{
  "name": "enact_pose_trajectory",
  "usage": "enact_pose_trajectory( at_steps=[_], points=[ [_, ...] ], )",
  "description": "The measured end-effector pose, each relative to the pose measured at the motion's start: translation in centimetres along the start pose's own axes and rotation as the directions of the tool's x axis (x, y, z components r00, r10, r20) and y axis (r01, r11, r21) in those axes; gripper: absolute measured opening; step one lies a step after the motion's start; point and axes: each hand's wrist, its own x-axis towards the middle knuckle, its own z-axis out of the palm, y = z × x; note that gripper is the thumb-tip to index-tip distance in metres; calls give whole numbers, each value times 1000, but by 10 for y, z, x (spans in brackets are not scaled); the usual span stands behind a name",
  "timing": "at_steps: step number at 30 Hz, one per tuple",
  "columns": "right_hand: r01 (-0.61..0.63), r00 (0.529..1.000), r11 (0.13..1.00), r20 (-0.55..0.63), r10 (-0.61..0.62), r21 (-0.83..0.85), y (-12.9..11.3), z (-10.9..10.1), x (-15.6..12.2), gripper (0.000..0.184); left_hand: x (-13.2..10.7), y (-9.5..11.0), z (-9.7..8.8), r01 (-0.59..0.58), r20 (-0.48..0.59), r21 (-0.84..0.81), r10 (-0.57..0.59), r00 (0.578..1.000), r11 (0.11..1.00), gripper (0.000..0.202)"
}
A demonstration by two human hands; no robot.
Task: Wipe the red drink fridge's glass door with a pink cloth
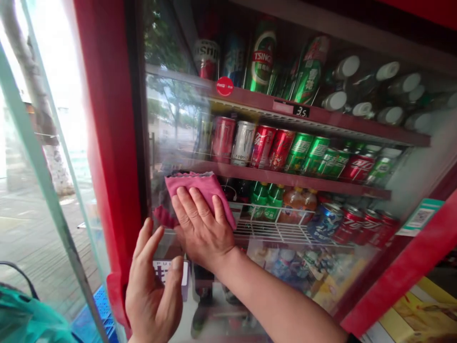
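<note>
My right hand [202,226] lies flat, fingers stretched out, pressing a pink cloth [200,188] against the glass door [178,119] of a red drinks fridge [107,143]. My left hand [153,286] rests just below and to the left, fingers extended against the lower glass near a white label [185,274]; it holds nothing. The cloth sits at the height of the second shelf, close to the door's left frame.
Behind the glass, red shelves [285,178] carry several cans [262,145] and bottles [266,197]; a wire rack [278,231] holds more cans. A price tag [302,111] is clipped to the top shelf. To the left a clear pane [43,157] shows a street and tree trunk.
</note>
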Motion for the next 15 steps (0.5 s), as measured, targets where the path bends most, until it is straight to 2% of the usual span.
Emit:
enact_pose_trajectory(
  at_steps=[3,11,15],
  points=[
    [-28,999,999,26,27,45,29,-9,-16,65,-2,10,16,25,-19,-4,-25,1000,1000,63],
    [-119,991,989,-63,114,-86,118,-45,-58,63,-10,43,67,-24,-27,-5,24,999,1000,64],
    [-156,987,983,-56,151,-97,162,-64,-81,67,-19,61,95,-33,-10,15,34,999,999,64]
  ],
)
